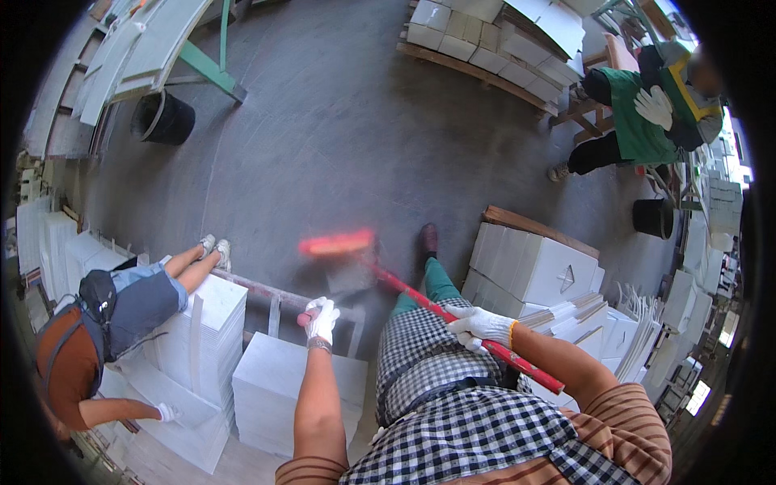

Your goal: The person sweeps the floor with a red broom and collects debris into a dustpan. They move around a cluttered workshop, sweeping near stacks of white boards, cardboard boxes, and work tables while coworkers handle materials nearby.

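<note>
My right hand [482,328], in a white glove, is wrapped round the red shaft of a broom [419,299]. Its blurred red head [338,242] is low over the grey floor, ahead and to the left of my feet. My left hand [322,318], also gloved, is closed on a dull-red handle end [306,318]. Beside the broom head is a blurred pale grey shape, apparently a dustpan [351,279]; the link between it and that handle is hard to make out.
Stacked white boxes [517,259] stand at my right; pale stacks [267,380] and a metal rail [275,303] are at my left. A bending person [137,307] works there. At the far right is another person in a green apron [634,113]. Black buckets [166,117] stand on the floor.
</note>
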A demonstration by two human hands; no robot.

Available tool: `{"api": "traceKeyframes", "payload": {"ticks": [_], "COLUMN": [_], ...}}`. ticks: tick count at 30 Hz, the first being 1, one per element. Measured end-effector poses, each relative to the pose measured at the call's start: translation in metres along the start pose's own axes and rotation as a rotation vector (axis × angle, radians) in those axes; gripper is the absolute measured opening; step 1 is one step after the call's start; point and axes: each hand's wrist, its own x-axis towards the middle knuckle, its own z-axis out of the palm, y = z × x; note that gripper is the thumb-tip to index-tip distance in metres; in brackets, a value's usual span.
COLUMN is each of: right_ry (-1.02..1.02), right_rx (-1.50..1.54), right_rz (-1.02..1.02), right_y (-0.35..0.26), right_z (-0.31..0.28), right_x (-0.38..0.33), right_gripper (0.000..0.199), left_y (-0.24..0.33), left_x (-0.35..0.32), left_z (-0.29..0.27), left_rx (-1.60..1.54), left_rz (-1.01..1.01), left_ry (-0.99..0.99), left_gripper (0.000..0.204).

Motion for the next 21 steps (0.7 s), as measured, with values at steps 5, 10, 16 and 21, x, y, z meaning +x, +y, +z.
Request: {"api": "traceKeyframes", "payload": {"ticks": [5, 10, 16, 21], "right_ry": [-0.037, -0.049, -0.003, 0.172], "right_rx": [-0.135, -0.240, -0.245, -0.296], "right_rz": [0.017, -0.021, -0.143, -0.292], "right_y": [-0.002, -0.029, -0.035, -0.017], "right_z": [-0.019, -0.063, -0.119, -0.163], "right_x": [-0.031, -0.090, -0.165, -0.213], "right_gripper": [0.077, 0.070, 0.073, 0.071], "left_y": [0.037, 0.081, 0.134, 0.157], "left_x": [-0.025, -0.034, -0.040, -0.066], "left_z": [0.050, 0.094, 0.176, 0.297], "left_rx": [-0.120, -0.225, -0.207, 0.052], "left_rz": [0.037, 0.012, 0.007, 0.124], "left_ry": [-0.029, -0.107, -0.345, -0.294], "left_gripper": [0.028, 0.023, 0.020, 0.025]}}
